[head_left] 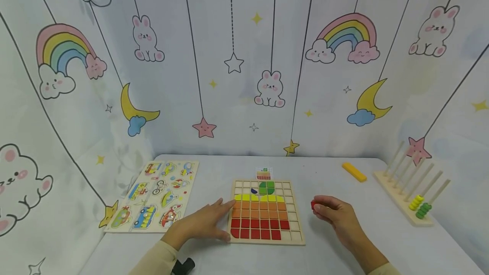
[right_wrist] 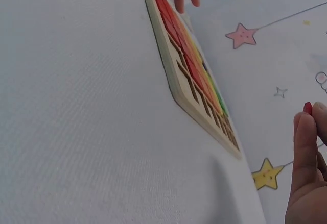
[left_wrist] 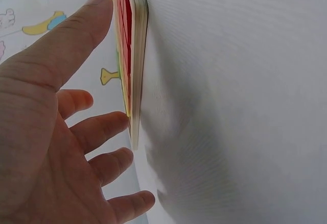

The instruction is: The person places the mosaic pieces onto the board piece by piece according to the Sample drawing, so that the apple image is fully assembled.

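A wooden grid board (head_left: 298, 226) lies on the table, with rows of red, orange and yellow tiles and green pieces (head_left: 266, 188) near its top. One small dark blue piece (head_left: 254, 191) sits left of the green. My left hand (head_left: 202, 226) is at the board's left edge, fingers spread and fairly straight; thumb and fingertips reach the edge. Right of the board, my right hand (head_left: 338, 217) pinches a small red tile (right_wrist: 307, 107) between thumb and fingertips, held apart from the board. Bare cells show along the board's right side and top.
A small picture card (head_left: 264, 173) lies behind the board. To the left is a vehicle picture puzzle (head_left: 153, 194); to the right, a peg stand (head_left: 405, 203) with yellow and green beads. A yellow block (head_left: 354, 172) lies at back right, a black object (head_left: 184, 266) at the front.
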Demonstrator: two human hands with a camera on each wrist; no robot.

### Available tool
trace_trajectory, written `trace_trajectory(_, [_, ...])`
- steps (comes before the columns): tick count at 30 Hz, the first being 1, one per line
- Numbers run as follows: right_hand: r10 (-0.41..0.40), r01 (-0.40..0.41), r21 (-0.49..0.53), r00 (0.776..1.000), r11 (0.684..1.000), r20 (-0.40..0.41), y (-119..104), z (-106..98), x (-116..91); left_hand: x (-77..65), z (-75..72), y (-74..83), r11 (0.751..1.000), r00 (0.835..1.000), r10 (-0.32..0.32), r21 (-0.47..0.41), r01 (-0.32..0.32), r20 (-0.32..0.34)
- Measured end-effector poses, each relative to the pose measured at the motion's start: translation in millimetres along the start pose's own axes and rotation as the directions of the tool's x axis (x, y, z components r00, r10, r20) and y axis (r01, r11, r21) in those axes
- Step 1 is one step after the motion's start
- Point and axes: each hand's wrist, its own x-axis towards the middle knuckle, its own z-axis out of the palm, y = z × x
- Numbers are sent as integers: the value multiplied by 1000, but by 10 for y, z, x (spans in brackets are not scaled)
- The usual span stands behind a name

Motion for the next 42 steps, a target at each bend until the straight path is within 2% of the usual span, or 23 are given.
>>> trace_trajectory(7, [42,-33,-98,995,995,95,36,79,20,-4,6,-4,1000,1000,-2,5,2,-7])
trace_trajectory(12, [104,-56,-251,978,966,181,87,274,33,-2,8,-8,1000,1000,-9,0,9,-7])
trace_trajectory(16, [155,-36,-458,962,888,225,162,461,16,-4,-1,1,1000,1000,-6,0,6,-8])
trace_trajectory(20, [134,61,-582,949,811,285,211,583,-40,-8,-13,8,1000,1000,-3,-6,3,-7])
trace_trajectory(25, [66,156,-604,942,782,330,224,631,-56,-6,-9,5,1000,1000,-9,1,9,-10])
trace_trajectory(32, [27,194,-625,945,756,326,258,674,-33,-11,6,-16,1000,1000,-12,-1,12,-10])
trace_trajectory(36, [-8,221,-646,949,731,316,269,707,-34,-16,10,-12,1000,1000,-15,-4,15,-10])
trace_trajectory(39, [-26,244,-658,946,712,323,268,730,-37,-25,5,-4,1000,1000,-14,-7,14,-13])
trace_trajectory(42, [-24,254,-658,941,709,338,258,739,-37,-29,-3,0,1000,1000,-16,-8,16,-16])
